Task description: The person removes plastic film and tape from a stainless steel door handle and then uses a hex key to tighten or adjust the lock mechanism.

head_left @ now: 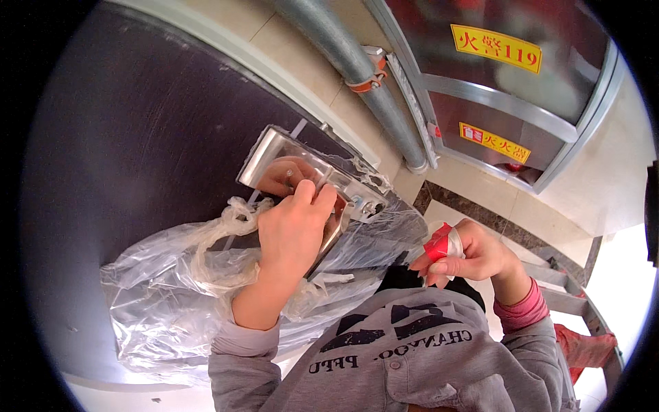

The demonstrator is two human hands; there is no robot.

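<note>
Our left hand (296, 230) grips the steel handle plate (302, 172) on the dark door (137, 137), fingers curled over its edge. The plate looks stiff, heavy for its size and slick, so we judge the edges the surest hold, not the polished face. Below and around that hand hangs clear plastic film (171, 288), soft, light and easily torn. Our right hand (473, 254), well off to the side, is closed around a small red and silver roll (443, 244).

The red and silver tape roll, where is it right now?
In the head view, right of centre, the tape roll is held in the right hand, above the grey sweatshirt.
</note>
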